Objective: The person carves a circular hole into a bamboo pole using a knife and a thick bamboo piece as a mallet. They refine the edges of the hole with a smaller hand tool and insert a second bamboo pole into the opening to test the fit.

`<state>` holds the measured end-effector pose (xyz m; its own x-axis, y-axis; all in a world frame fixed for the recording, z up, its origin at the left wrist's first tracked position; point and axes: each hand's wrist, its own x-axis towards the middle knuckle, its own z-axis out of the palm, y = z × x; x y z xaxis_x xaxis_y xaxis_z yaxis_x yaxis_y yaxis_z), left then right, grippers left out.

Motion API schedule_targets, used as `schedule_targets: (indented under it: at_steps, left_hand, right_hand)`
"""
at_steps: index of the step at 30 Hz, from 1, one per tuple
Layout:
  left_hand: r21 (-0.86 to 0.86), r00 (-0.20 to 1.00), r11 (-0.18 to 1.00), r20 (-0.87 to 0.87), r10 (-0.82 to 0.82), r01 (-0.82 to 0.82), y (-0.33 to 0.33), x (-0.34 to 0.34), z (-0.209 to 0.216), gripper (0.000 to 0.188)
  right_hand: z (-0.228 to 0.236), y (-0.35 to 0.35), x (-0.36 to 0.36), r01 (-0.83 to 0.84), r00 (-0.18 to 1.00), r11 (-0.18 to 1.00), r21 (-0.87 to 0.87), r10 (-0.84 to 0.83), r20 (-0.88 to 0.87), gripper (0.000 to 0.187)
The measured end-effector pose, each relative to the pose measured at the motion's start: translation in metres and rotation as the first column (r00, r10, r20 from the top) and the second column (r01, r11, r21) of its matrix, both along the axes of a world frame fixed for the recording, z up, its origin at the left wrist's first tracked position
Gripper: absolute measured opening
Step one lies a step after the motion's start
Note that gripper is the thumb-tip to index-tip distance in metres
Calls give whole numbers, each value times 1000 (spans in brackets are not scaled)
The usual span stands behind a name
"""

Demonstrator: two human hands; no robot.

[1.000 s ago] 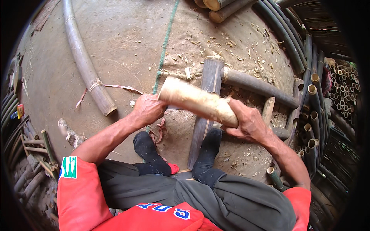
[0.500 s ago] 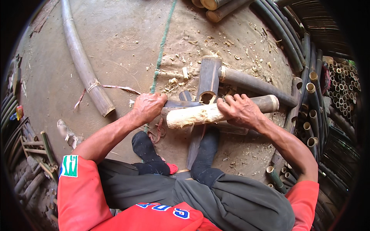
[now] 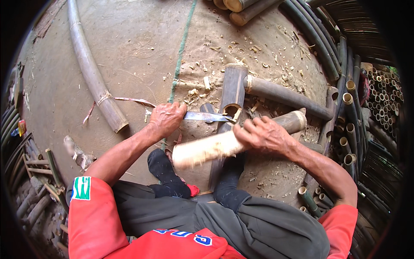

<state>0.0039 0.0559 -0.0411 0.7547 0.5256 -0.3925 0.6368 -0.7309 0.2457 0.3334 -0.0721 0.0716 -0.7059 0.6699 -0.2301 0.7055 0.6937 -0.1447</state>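
Head view: left hand clenched round knife, handle hidden in fist, blade reaching toward right hand. Right fingers wrapped over bamboo section, underside of grip unseen; shaved end motion-blurred, piece held above floor. Dark bamboo poles line floor's right edge, upper ends cut off.

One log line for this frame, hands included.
left hand: holding flat blade; right hand: gripping bamboo piece, pale end leftward; nearby: holed bamboo length
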Motion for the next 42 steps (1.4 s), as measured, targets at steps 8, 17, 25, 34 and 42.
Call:
schedule_targets:
  at_steps: [8,17,25,34,42]
  left_hand:
    - [-230,993,972,113,-23,49,45,13,-6,11]
    - [-290,917,949,334,219,-121,33,31,19,20]
    - [-131,985,991,165,43,-21,-2,31,16,18]
    - [-162,911,975,358,205,-155,30,38,28,18]
    - [-87,994,996,103,-28,37,-25,33,36,28]
  right_hand:
    - [-4,-4,-2,164,968,986,15,-164,192,53]
    - [42,-51,-49,138,986,899,-416,-163,-25,63]
    - [44,-49,-35,262,955,862,-434,-296,-12,83]
    - [46,-69,-8,401,880,833,-381,-466,-95,91]
    - [52,-67,-1,276,945,891,-362,-321,-70,86]
